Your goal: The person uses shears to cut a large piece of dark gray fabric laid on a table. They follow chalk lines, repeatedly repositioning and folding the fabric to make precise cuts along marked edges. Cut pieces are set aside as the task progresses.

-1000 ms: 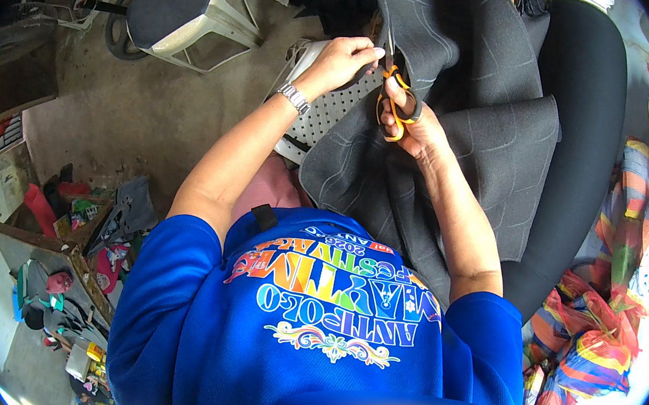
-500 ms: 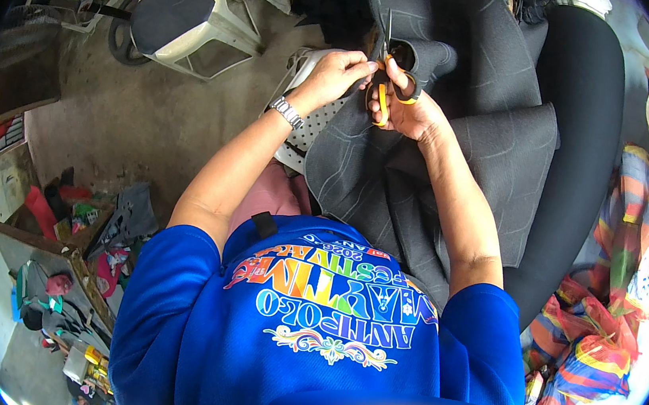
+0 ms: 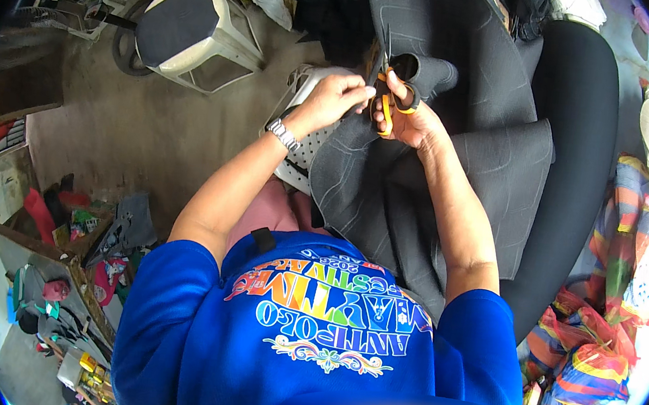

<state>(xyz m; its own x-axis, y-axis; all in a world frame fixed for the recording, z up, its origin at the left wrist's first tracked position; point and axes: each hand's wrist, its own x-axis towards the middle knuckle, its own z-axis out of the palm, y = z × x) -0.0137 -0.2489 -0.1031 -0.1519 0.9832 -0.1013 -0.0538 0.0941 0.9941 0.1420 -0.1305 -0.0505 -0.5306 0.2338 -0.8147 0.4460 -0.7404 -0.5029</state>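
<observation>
My right hand (image 3: 412,121) grips a pair of scissors (image 3: 386,118) with black and orange handles. Their narrow dark blades point away from me and look slightly parted at the tips. Just left of them, my left hand (image 3: 327,105), with a metal watch on the wrist, has its thumb and fingers pinched at the edge of the dark grey fabric (image 3: 496,170). Pale lines run across this fabric, which drapes over my lap and to the right. The exact spot between the left fingertips is partly hidden.
A thick black padded roll (image 3: 574,151) lies right of the fabric. Ahead to the left stands a plastic stool (image 3: 188,27) with a black top. Striped plastic bags (image 3: 594,369) rest at the right. A wooden box (image 3: 55,252) with cloths sits at the left.
The whole view has shifted slightly. My left fingers have come a little nearer to me, beside the scissor handles. My right hand keeps its hold on the scissors.
</observation>
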